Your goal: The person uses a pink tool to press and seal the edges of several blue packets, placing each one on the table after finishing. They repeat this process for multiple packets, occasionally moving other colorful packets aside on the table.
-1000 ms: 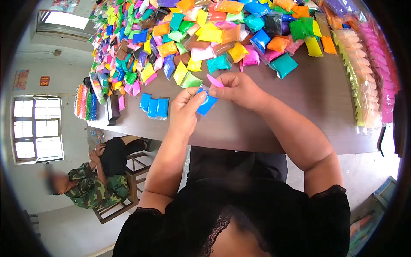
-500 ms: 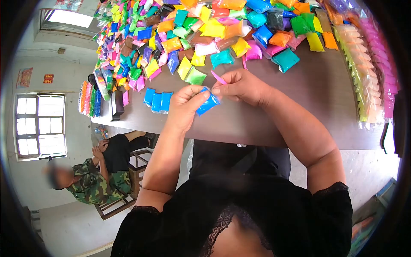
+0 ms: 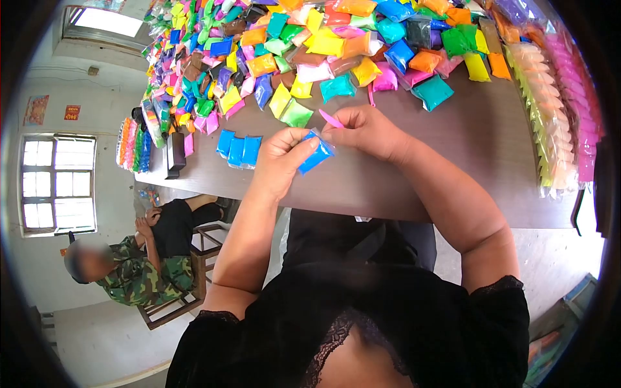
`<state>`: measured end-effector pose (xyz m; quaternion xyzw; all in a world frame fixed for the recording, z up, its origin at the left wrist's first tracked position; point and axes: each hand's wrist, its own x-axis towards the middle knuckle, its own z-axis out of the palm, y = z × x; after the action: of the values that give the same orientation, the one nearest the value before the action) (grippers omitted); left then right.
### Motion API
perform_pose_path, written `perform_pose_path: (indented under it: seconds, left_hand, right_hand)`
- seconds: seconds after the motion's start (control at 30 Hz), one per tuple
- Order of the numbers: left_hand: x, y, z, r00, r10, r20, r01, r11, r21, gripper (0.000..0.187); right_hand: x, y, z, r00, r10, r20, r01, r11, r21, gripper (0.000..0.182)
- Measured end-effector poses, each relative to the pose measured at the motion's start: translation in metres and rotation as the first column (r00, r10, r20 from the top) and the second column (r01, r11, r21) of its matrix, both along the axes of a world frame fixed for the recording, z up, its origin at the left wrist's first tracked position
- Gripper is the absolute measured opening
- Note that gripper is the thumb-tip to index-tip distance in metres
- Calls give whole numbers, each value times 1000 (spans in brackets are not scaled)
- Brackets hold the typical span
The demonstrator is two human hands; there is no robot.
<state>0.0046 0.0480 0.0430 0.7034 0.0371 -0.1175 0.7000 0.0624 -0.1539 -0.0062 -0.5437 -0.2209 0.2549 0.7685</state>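
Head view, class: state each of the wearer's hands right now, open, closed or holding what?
Left hand: closed, pinching a blue packet.
Right hand: closed, holding a slim pink piece.

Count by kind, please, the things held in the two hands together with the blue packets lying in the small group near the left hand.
Blue packets: 4 (1 in the left hand, held packet; 3 side by side on the table, lying packets)
Slim pink item in the right hand: 1
Total: 5
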Motion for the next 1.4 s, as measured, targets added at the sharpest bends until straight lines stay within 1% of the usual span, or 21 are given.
perform_pose_path:
  seconds: [0.03, 0.1, 0.13, 0.2, 0.23, 0.3, 0.43, 0.5, 0.63, 0.7, 0.8, 0.93, 1.0, 1.03, 1.1, 1.13, 1.2, 1.27, 1.33, 1.37, 1.4]
  left_hand:
    - [0, -1, 1, 1000, -1, 3, 1, 1000, -1, 14]
    - [-2, -3, 3, 1000, 4, 23, -6, 999, 48, 16]
    - [-2, -3, 4, 1000, 4, 26, -5, 999, 47, 16]
    - [-3, -1, 5, 1000, -10, 15, 8, 991, 132, 13]
    - [-3, -1, 6, 1000, -8, 14, 6, 991, 132, 13]
    - [-3, -1, 7, 1000, 9, 22, -13, 982, 189, 15]
    - [-2, 1, 12, 998, -39, 44, 34, 993, 114, 16]
    - [-2, 3, 14, 997, -69, 42, 61, 983, 171, 15]
    - [-3, 1, 13, 995, -62, 83, 49, 986, 160, 18]
    - [-5, 1, 16, 995, -85, 55, 73, 980, 188, 19]
    - [-8, 0, 16, 994, -93, 52, 81, 976, 201, 19]
    - [-9, -1, 16, 995, -89, 51, 78, 979, 190, 19]
    - [-10, -2, 17, 992, -104, 68, 89, 978, 189, 19]
    - [-11, -3, 17, 992, -104, 66, 90, 978, 188, 19]
    - [-11, -4, 18, 993, -92, 76, 68, 961, 268, 18]
    - [-12, -3, 18, 993, -94, 76, 70, 961, 266, 18]
    - [-12, -4, 16, 989, -85, 119, 23, 895, 445, 15]
    - [-13, -6, 20, 994, -51, 94, -4, 860, 510, 17]
    - [-11, -4, 12, 986, -35, 163, -39, 904, 426, 18]
    - [-10, -3, 17, 983, -73, 169, -17, 879, 477, 18]
    - [-9, 0, 18, 981, -80, 178, -14, 881, 472, 16]
  right_hand:
    - [0, 0, 1, 1000, -1, 3, 1, 1000, -1, 15]
    - [-1, -1, 2, 996, -42, 73, 44, 999, -24, 16]
    - [-1, -1, 1, 996, -42, 75, 44, 999, -25, 16]
    - [1, 1, -1, 994, -47, 94, 56, 994, -96, 16]
    - [1, 1, -1, 995, -46, 93, 55, 994, -96, 16]
    - [0, -1, 2, 997, -23, 71, 30, 994, -106, 16]
    - [-1, -2, 6, 998, -20, 59, 25, 996, -82, 15]
    - [-1, -2, 8, 1000, 12, 15, -12, 1000, 12, 15]
    - [-3, -5, 14, 1000, 16, -13, -17, 999, -36, 14]
    - [-4, -3, 14, 998, 42, -54, -40, 999, 30, 12]
    - [-3, -5, 11, 995, 63, -82, -60, 997, 44, 13]
    - [-3, -6, 15, 994, 80, -76, -76, 996, 50, 15]
    - [-4, -7, 16, 997, 71, -32, -72, 997, -29, 16]
    - [-4, -7, 15, 997, 71, -34, -72, 997, -29, 16]
    - [-4, -7, 12, 997, 48, 62, -47, 999, -22, 16]
    - [-4, -5, 9, 997, 46, 62, -45, 999, -24, 16]
    - [-2, -3, 5, 972, 19, 234, -31, 998, 46, 16]
    - [-1, -1, 3, 878, -62, 475, 127, 986, -107, 13]
    - [3, 4, -6, 880, -63, 471, 122, 988, -94, 13]
    - [0, 6, -4, 899, -90, 429, 132, 989, -69, 14]
    - [0, 9, -6, 902, -104, 419, 149, 986, -75, 11]
